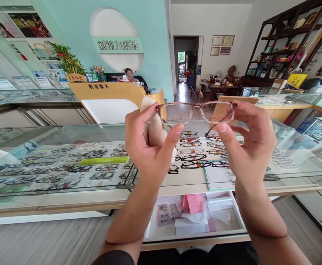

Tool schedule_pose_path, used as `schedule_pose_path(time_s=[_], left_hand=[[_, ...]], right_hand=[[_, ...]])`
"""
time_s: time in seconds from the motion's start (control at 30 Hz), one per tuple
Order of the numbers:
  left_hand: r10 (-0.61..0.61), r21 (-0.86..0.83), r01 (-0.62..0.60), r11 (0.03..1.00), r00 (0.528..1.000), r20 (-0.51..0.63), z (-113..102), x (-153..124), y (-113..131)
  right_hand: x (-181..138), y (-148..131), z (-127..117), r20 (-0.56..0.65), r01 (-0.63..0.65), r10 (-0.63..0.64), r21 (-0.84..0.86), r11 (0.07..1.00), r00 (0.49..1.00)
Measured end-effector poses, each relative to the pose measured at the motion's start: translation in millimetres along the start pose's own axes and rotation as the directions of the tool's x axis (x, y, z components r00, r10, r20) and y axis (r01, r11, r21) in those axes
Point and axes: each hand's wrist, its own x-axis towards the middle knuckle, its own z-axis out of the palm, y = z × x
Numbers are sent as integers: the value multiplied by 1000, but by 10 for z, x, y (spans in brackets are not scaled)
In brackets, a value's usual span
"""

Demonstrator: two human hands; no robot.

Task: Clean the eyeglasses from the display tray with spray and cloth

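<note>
Head view: left hand (pixel 149 154) and right hand (pixel 251 143), we're pinching rectangular eyeglasses (pixel 196 105) by the ends, likely safest; probably light, scratch-prone.

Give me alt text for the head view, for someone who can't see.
A left hand and right hand hold up translucent brownish rectangular eyeglasses, the left also gripping a cream cloth. Below, rows of spectacle frames lie in a glass-topped display counter, above an open white drawer holding papers.

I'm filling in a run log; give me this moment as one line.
left hand: glasses, cloth | right hand: glasses | glasses: raised between hands | drawer: open, papers inside
</note>
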Motion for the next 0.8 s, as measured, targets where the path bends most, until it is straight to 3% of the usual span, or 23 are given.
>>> schedule_pose_path(time_s=[0.47,0.8], left_hand=[[72,134,-69,989,997,-20,-10,-6,51],[119,111,-117,987,993,-18,-7,53,22]], right_hand=[[22,33,-30,0,26,-26,-10,1000,1000],[-11,-70,-11,-39,110,-114,-85,990,993]])
